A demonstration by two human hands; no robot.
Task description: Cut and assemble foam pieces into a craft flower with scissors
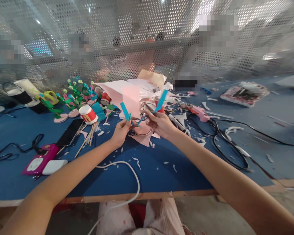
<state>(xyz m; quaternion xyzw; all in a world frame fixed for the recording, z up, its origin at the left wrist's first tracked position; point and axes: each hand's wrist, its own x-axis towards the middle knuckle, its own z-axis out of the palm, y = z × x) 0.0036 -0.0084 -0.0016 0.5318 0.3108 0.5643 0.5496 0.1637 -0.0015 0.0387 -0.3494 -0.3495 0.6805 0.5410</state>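
Observation:
Over the middle of the table, my left hand (121, 132) pinches a narrow blue paper strip (124, 111) that sticks up from its fingertips. A hand's width to the right, my right hand (161, 123) is closed on another blue paper strip (162, 99), which slants up and away. A thin dark object by the right fingertips is too small to make out. Small blue pieces show between the hands. Beneath them lie a round pink paper disc (142, 129) and pink paper scraps (141, 140). A large pink paper sheet (131, 98) stands just behind.
Left are paper flowers (75, 98) on pink bases, a red-and-white paper cup (88, 114), wooden sticks (89, 138), a phone (70, 132) and a purple power strip (40, 160). Right are a pink glue gun (199, 113) and black cable (216, 140). A perforated metal screen (137, 32) stands behind.

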